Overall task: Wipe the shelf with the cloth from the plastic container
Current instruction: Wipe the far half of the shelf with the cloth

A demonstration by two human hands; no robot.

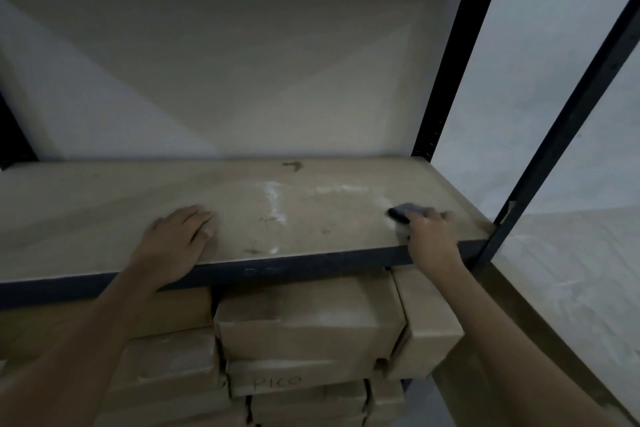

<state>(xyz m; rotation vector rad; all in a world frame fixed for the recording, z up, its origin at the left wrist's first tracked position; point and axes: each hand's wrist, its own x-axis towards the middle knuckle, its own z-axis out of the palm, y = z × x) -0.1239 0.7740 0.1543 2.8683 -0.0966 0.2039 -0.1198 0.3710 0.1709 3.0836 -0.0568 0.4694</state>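
A brown board shelf [104, 204] in a black metal frame fills the middle of the view, with white dust streaks and dark marks near its centre. My right hand [433, 236] grips a small dark cloth [405, 211] and holds it down on the shelf near the right front corner. The cloth pokes out to the left of my fingers. My left hand [176, 236] rests flat on the shelf near its front edge, fingers straight. No plastic container is in view.
Black uprights [446, 80] stand at the shelf's right end, and a slanted black post [568, 121] stands further right. Several cardboard boxes [304, 322] are stacked under the shelf. A pale wall lies behind.
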